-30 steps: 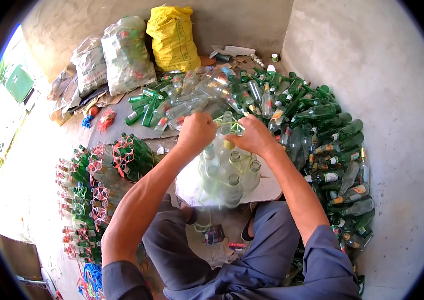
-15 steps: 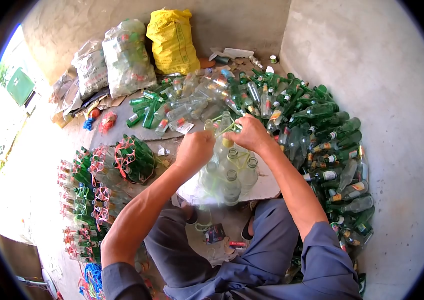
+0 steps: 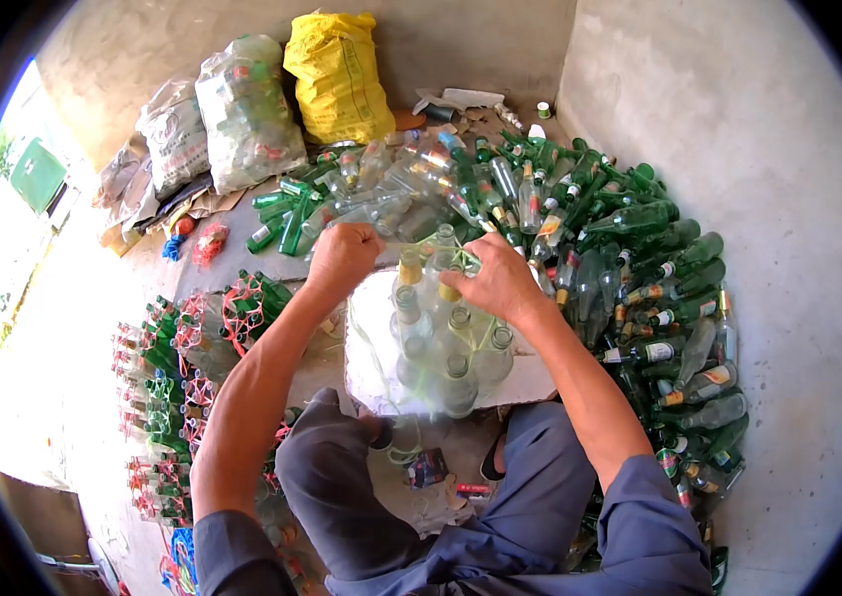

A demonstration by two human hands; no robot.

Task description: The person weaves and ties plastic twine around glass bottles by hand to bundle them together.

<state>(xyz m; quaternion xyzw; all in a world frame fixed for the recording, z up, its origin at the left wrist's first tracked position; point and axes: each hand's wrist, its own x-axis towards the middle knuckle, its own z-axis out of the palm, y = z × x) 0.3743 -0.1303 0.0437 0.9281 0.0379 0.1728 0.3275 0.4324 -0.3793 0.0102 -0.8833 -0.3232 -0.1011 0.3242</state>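
Note:
Several clear glass bottles (image 3: pixel 457 385) stand upright in a tight group on a white board (image 3: pixel 366 348) in front of my knees. Pale green plastic twine (image 3: pixel 460 258) runs around and between their necks. My left hand (image 3: pixel 344 254) is closed in a fist left of the bottle tops, with a pale strand stretching from it towards the group. Over the far right necks, my right hand (image 3: pixel 492 278) is closed, pinching the green twine close to the bottles. Its fingers partly hide the bottle tops there.
Loose green and clear bottles (image 3: pixel 630 219) are heaped behind and to the right. Bottle bundles tied with red twine (image 3: pixel 198 397) stand at left. A yellow sack (image 3: pixel 340 79) and a clear bag of bottles (image 3: pixel 247 119) lean on the back wall.
My left hand has moved left and slightly up, away from the bottles, drawing out the strand. My right hand has shifted slightly down and stays by the necks.

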